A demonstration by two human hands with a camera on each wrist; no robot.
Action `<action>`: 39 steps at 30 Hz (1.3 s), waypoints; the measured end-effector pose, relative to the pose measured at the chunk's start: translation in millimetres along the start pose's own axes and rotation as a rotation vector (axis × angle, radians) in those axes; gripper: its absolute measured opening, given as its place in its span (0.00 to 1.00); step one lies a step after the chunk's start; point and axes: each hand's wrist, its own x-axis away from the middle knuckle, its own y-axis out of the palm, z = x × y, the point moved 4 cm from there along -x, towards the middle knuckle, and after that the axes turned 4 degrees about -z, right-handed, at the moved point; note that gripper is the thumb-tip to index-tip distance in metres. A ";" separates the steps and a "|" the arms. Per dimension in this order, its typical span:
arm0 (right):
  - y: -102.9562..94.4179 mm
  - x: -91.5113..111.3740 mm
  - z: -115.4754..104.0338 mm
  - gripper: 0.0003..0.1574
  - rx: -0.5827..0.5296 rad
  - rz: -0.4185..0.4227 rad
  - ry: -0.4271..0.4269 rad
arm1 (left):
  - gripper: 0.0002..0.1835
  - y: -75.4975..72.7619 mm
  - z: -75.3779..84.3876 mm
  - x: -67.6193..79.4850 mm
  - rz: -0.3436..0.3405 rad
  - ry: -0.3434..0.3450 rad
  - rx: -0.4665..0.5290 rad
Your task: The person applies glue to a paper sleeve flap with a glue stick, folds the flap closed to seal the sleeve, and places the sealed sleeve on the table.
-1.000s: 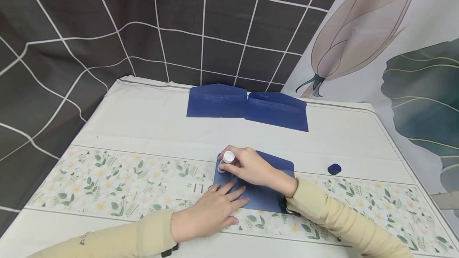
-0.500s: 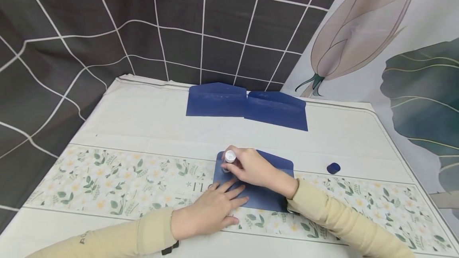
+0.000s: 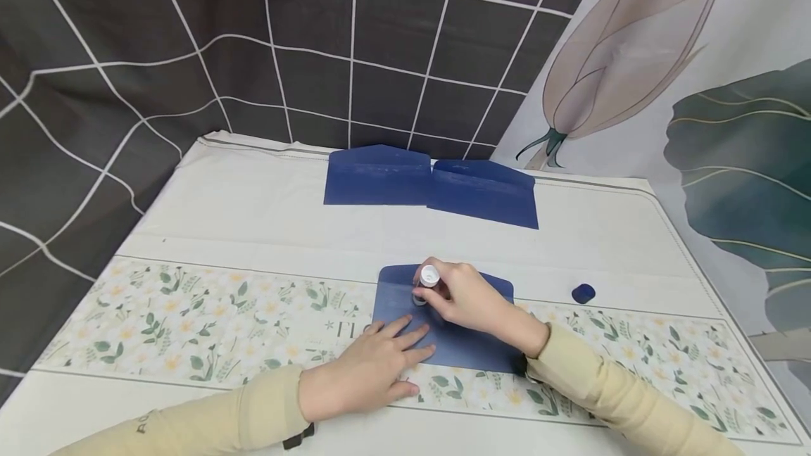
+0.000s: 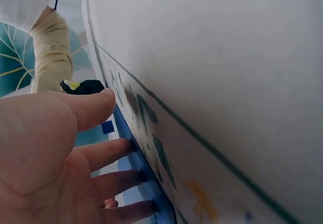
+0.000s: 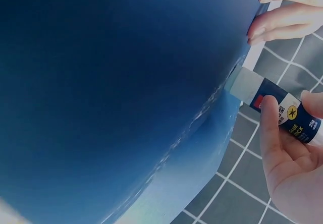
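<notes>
In the head view a dark blue envelope (image 3: 399,290) lies with its pointed flap away from me. My right hand (image 3: 475,307) holds a glue stick (image 3: 429,275) upright, its lower end on the envelope near the flap's fold. Seen from the right wrist, the labelled glue stick (image 5: 282,108) is pinched between thumb and fingers, its tip touching the blue paper (image 5: 126,82) along a whitish glue streak. My left hand (image 3: 374,368) lies spread, fingertips resting on the envelope's left part. Its fingers show extended in the left wrist view.
Two more blue envelopes, a left one (image 3: 376,178) and a right one (image 3: 488,195), lie at the table's back edge with whitish streaks near their folds. A dark blue cap (image 3: 583,293) sits to the right. A floral-banded white cloth (image 3: 253,231) covers the table.
My right hand has slid the glue stick rightward along the fold, away from the envelope's left edge. The left hand stays in nearly the same place.
</notes>
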 end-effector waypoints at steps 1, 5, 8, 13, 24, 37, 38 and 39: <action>-0.8 1.8 1.0 0.05 0.003 0.008 0.002 | 0.30 0.1 0.1 0.0 -0.002 -0.001 0.000; -4.3 10.0 3.9 0.05 0.010 0.030 0.016 | 0.29 -0.3 0.7 -0.2 -0.012 -0.008 -0.001; -7.7 16.1 5.8 0.05 0.021 0.045 0.030 | 0.29 -0.8 1.0 0.0 -0.016 -0.010 0.004; -14.4 27.0 9.7 0.04 0.034 0.064 0.048 | 0.29 -0.5 0.3 0.5 -0.020 -0.009 0.015; -27.7 56.3 24.1 0.05 0.058 0.112 0.098 | 0.29 0.1 -0.9 0.7 -0.023 -0.015 0.031; -43.5 86.3 35.6 0.07 0.117 0.189 0.189 | 0.30 -0.5 -0.1 0.6 -0.031 -0.016 0.058; -44.7 88.7 36.7 0.07 0.121 0.192 0.194 | 0.30 -0.6 -0.1 0.6 -0.033 -0.016 0.059; -45.8 91.0 37.8 0.07 0.124 0.198 0.199 | 0.30 -0.5 0.0 0.5 -0.035 -0.017 0.058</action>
